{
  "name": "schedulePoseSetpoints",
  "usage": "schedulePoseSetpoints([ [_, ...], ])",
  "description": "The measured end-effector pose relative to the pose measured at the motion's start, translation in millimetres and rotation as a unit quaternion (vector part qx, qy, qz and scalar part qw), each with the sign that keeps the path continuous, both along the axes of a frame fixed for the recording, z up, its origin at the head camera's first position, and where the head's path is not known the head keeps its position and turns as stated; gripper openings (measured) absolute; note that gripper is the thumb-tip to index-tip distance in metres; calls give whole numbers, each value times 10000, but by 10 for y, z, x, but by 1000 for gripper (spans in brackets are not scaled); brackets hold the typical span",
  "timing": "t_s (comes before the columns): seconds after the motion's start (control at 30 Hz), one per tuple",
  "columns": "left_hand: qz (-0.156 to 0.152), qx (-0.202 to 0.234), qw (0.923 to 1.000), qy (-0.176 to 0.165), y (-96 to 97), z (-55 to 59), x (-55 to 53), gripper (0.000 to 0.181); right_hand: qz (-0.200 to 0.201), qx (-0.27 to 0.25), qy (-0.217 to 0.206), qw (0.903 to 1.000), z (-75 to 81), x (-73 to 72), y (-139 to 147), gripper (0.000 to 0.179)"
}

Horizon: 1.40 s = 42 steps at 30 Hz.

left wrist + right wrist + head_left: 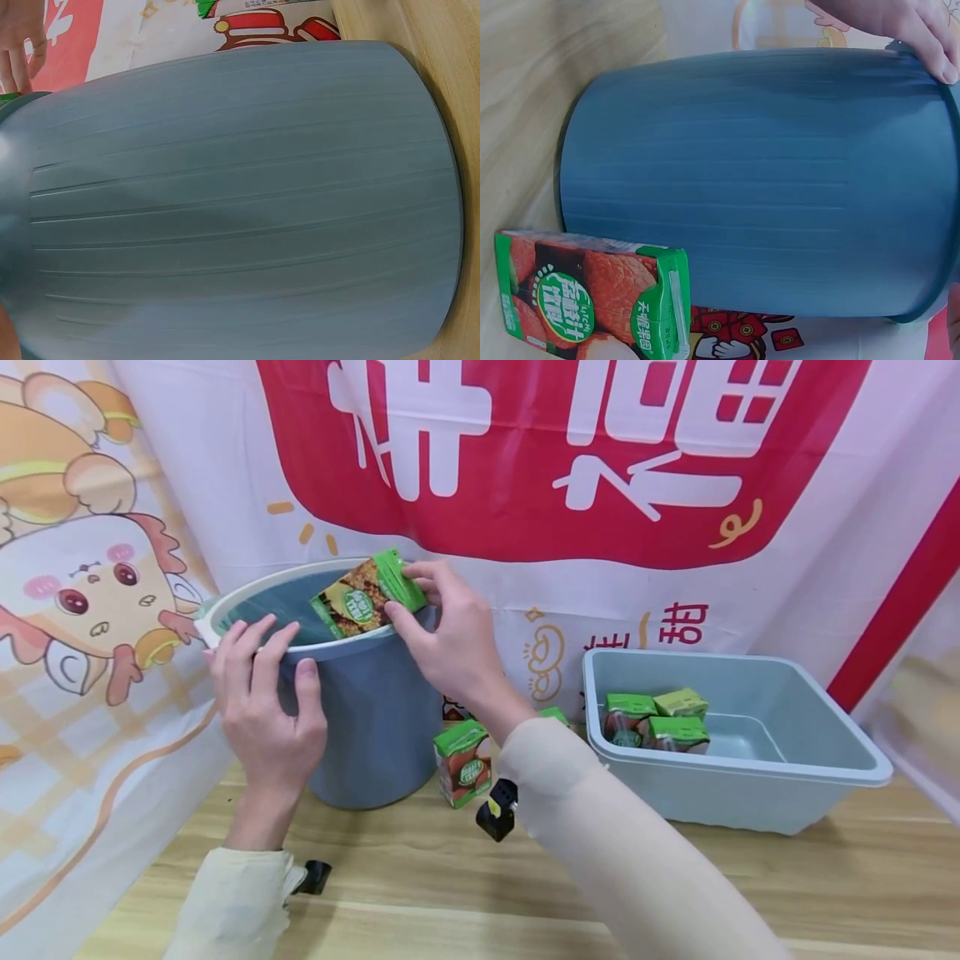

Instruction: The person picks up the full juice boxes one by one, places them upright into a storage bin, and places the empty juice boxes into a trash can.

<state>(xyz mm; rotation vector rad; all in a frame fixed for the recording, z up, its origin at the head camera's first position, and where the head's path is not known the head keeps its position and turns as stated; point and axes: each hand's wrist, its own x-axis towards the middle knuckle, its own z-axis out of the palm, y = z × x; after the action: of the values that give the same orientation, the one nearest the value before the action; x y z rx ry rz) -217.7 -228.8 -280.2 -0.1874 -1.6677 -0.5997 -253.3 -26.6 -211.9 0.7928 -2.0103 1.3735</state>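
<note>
Above the mouth of a blue-grey trash bin (367,718), my right hand (457,627) pinches a green-topped juice box (363,597) between thumb and fingers. The box is tilted and overlaps the rim in the head view. My left hand (270,710) holds the bin's pale rim at the near left, fingers over the edge and thumb on the outside. In the right wrist view, fingers (934,52) of the left hand lie at the rim. A juice box with red fruit pictures (585,292) stands beside the bin's base.
A light blue rectangular tub (750,785) sits to the right with several juice boxes (678,735) inside. Another green box top (553,715) shows partly behind the right forearm. Printed cloth (525,527) hangs behind the wooden tabletop (420,877).
</note>
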Motion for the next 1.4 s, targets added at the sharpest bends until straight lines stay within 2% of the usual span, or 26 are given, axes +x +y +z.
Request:
schedulePoseSetpoints([
  [0.2, 26, -58, 10000, 7, -9, -1, 0, 46, -423, 553, 64, 9976, 22, 0, -38, 44],
  [0.43, 16, -106, 9999, 46, -9, 3, 2, 46, -910, 1394, -331, 9855, 106, 36, -70, 42],
  [0.6, 17, -93, 9999, 62, -4, 7, 3, 47, -1000, 1789, -530, 9773, 142, 38, -76, 39],
  [0.97, 2, -110, 9999, 107, -6, -4, 3, 46, -733, 1967, -634, 9757, 142, 42, -59, 37],
  [1.2, -6, -113, 9999, 115, -14, 0, 1, 46, -489, 1720, -534, 9824, 66, 31, -48, 37],
  [1.4, -15, -106, 9999, 80, -18, -5, 2, 46, -49, 1400, -504, 9889, -4, 20, 0, 35],
])
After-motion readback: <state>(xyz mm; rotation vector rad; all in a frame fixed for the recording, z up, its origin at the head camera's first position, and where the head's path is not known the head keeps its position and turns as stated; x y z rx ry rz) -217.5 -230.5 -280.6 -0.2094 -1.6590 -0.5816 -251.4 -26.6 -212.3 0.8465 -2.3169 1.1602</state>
